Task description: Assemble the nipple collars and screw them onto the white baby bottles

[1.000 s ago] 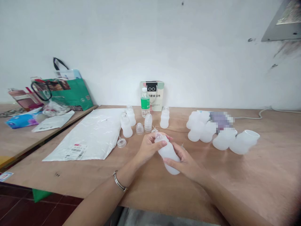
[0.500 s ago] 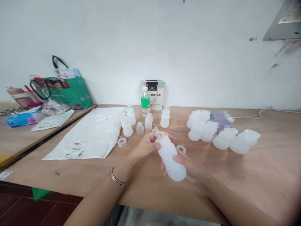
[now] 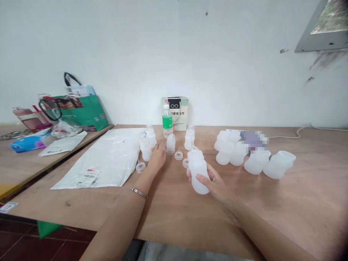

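Note:
My right hand (image 3: 217, 183) is wrapped around a frosted white baby bottle (image 3: 199, 175), held tilted above the table with a clear nipple (image 3: 193, 146) at its top. Further left, my left hand (image 3: 157, 158) reaches down with its fingers closed around a clear bottle cap (image 3: 164, 148), mostly hidden by the hand. A domed clear cap (image 3: 170, 144) stands just right of those fingers. Collar rings with nipples lie nearby: one ring (image 3: 178, 155) in the middle, another (image 3: 140, 167) by the white mailer. Capped baby bottles (image 3: 146, 148) stand behind my left hand, and one more bottle (image 3: 189, 139) stands at the back.
Several uncapped bottles (image 3: 278, 165) lie or stand at the right. A white plastic mailer (image 3: 108, 159) covers the left part of the table. A water bottle (image 3: 167, 123) and paper bag (image 3: 182, 114) stand by the wall. A green bag (image 3: 92, 112) sits at far left.
My left hand has left the nipple on the held bottle and moved left to the clear cap. My right hand still holds the bottle, now more upright and slightly higher.

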Demonstrator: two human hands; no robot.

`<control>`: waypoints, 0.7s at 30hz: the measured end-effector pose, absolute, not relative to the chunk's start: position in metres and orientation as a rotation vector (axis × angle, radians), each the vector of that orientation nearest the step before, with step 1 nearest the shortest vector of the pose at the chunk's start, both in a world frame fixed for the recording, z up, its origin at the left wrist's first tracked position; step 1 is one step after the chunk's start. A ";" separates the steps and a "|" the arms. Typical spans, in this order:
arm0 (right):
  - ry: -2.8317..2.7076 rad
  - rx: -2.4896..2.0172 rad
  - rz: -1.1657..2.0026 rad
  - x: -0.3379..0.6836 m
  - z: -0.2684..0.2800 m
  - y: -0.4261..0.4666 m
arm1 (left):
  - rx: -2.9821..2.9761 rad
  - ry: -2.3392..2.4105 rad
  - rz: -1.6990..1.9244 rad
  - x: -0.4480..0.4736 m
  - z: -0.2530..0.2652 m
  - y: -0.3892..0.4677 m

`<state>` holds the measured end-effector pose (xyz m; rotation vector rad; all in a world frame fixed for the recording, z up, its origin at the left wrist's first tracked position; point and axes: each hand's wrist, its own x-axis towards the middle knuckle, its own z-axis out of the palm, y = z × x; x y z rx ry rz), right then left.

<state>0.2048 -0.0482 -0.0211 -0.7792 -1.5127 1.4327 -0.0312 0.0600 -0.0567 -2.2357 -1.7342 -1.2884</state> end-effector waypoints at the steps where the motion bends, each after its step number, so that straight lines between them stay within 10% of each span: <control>1: -1.514 -0.793 1.417 0.205 -0.021 -0.048 | -2.225 -1.719 -1.305 -0.031 -0.054 0.058; 12: -1.857 -0.993 1.043 0.203 -0.019 -0.054 | -2.006 -0.896 -2.615 0.014 0.004 -0.013; 21: -1.873 -0.990 1.007 0.201 -0.022 -0.057 | -2.570 -0.890 -2.092 0.017 -0.007 -0.022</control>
